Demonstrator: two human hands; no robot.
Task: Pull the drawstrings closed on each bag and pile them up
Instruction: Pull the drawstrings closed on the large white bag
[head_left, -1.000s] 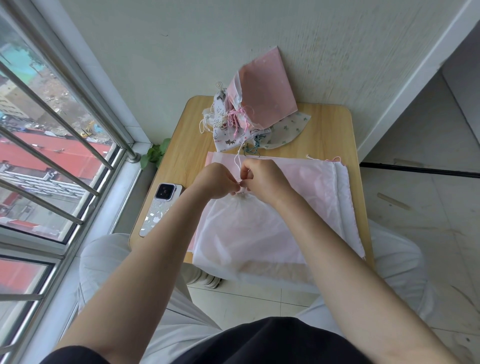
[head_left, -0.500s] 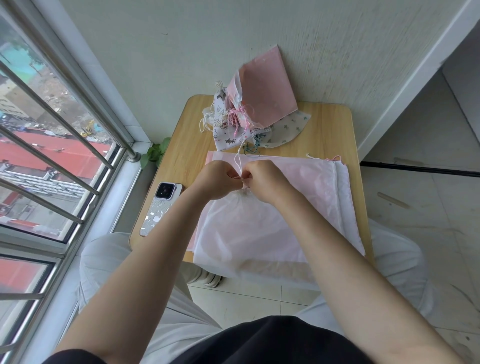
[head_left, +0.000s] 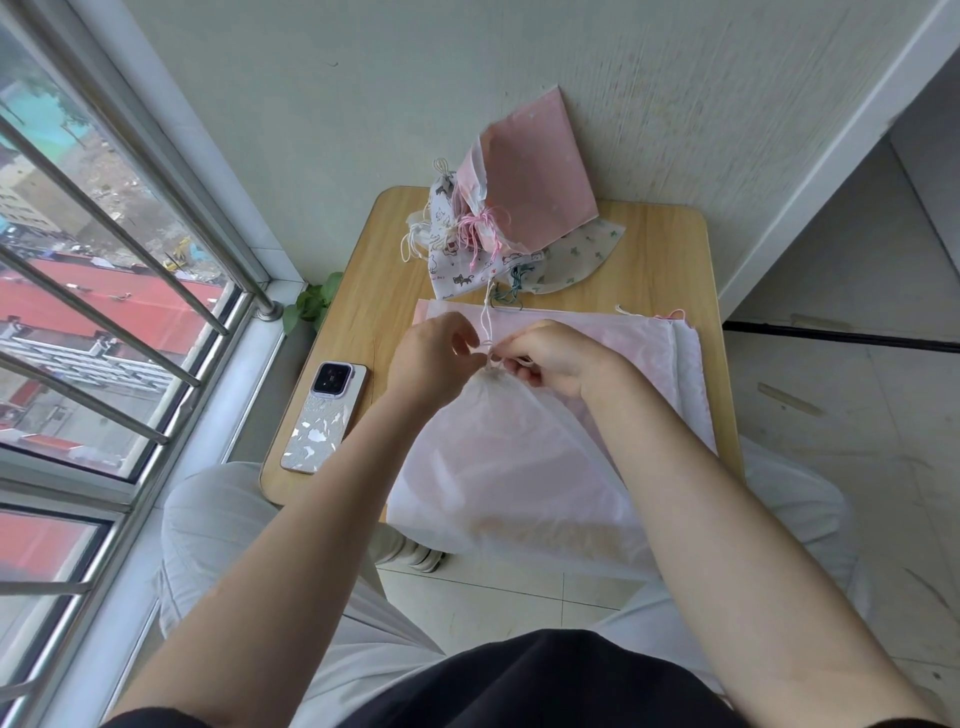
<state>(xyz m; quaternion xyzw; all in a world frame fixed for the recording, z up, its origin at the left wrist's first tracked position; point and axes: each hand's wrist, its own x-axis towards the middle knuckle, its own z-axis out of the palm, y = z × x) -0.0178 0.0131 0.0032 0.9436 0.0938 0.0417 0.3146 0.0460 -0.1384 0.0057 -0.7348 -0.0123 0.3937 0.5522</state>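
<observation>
Right now we sit at a small wooden table (head_left: 660, 260) pushed against a pale wall (head_left: 363, 104), with a barred window (head_left: 104, 260) on our left. Across the near half of the table lies a flat stack of sheer bags (head_left: 675, 374), pink and white, and on top of it sits the translucent white bag (head_left: 509, 467) we are working on, its bottom edge hanging over the table's near side above our lap. Its mouth is gathered to a tight pucker between our hands. At the far edge, leaning on the wall, is the pile of closed bags (head_left: 498, 228): a pink one uppermost, cat-print and pale printed ones under it, their cords tangled in front.

A phone (head_left: 324, 415) lies face down near the table's left edge, and a bit of green plant (head_left: 311, 306) shows by the window sill.

Our left hand (head_left: 431, 358) has its fingers curled, thumb and fingertips pinching the white drawstring (head_left: 487, 322) just above the pucker. Our right hand (head_left: 556, 358) meets it from the other side, fingertips pinched on the cord at the same spot, the remaining fingers curled under. The cord's loose end rises toward the pile.
</observation>
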